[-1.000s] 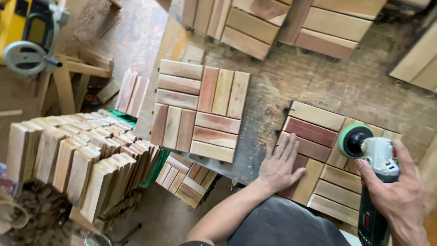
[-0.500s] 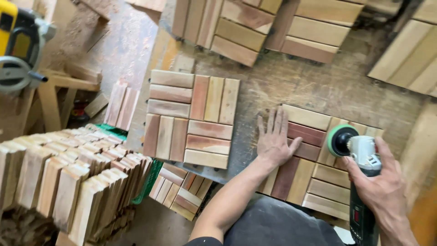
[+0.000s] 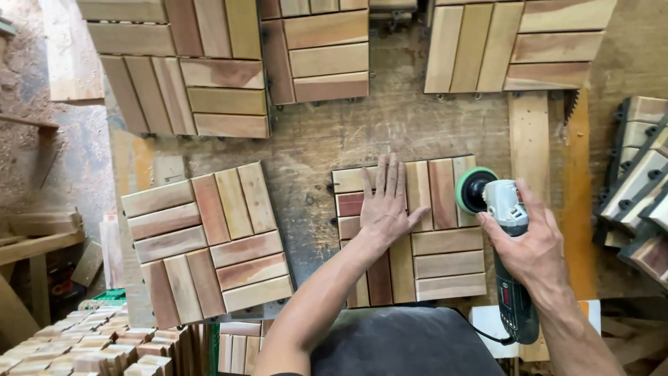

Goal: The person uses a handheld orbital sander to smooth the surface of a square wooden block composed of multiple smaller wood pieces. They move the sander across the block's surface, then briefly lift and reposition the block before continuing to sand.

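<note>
left hand [image 3: 385, 209] lies flat, fingers spread, on the wooden slat tile [image 3: 445, 261] at the tabletop [image 3: 417, 125] near edge. right hand [image 3: 530, 244] closed around the sander [image 3: 506, 237], its green pad [image 3: 474, 189] on the tile's right side.

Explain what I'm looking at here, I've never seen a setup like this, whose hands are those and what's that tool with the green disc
The picture comes from a camera worn on a person's head, looking down at their own two bare hands over a worn wooden workbench. The left hand lies flat on a square wooden slat tile, pressing on it. The right hand grips a handheld power sander; its round green-edged pad sits at the tile's upper right corner. A second tile lies to the left, and more tiles lie along the bench's far side. Stacked slats show at the lower left.
</note>
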